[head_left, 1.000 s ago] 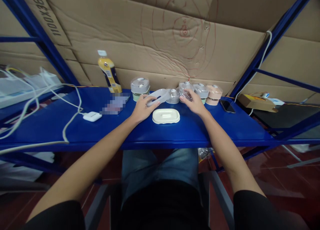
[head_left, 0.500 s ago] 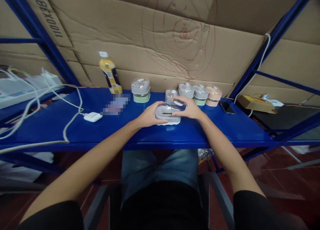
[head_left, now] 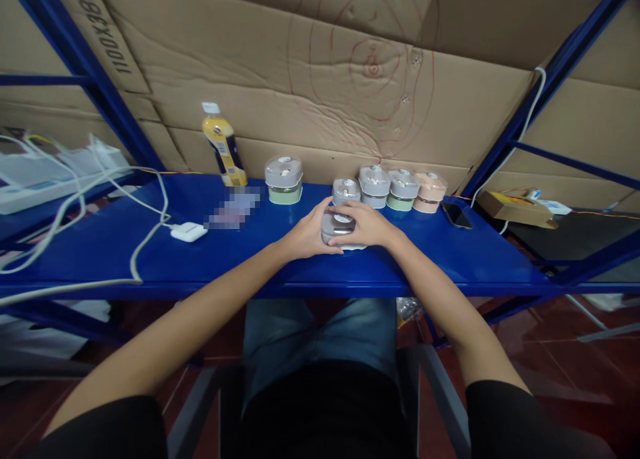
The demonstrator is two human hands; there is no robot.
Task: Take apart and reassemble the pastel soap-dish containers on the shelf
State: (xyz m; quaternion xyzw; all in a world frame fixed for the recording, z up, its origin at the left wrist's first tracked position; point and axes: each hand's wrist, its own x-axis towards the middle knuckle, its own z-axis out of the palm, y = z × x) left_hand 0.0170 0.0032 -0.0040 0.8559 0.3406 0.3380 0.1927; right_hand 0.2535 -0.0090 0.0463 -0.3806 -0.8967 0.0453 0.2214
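Note:
Near the front of the table, my left hand [head_left: 311, 235] and my right hand [head_left: 374, 225] close around a small grey lidded container [head_left: 338, 224] from both sides. A clear cover with a white label tops it, and fingers of both hands meet at its front. Most of its right side and base is hidden; a pale edge shows under my right hand. Just behind stands a smaller grey container [head_left: 346, 191], with a taller grey one [head_left: 375, 184], a grey-green one [head_left: 402, 189] and a pink one [head_left: 429, 191] to its right.
A grey-and-green container [head_left: 284, 180] stands at the back left, beside a yellow bottle [head_left: 224, 146]. A white earphone case [head_left: 189, 232] and white cables [head_left: 135, 246] lie on the left of the blue table [head_left: 480, 259]. A phone [head_left: 457, 215] lies at the right.
The labelled cover, tilted in my right hand before, now lies over the grey container. My right hand has come down and left, and both hands now wrap the container more closely.

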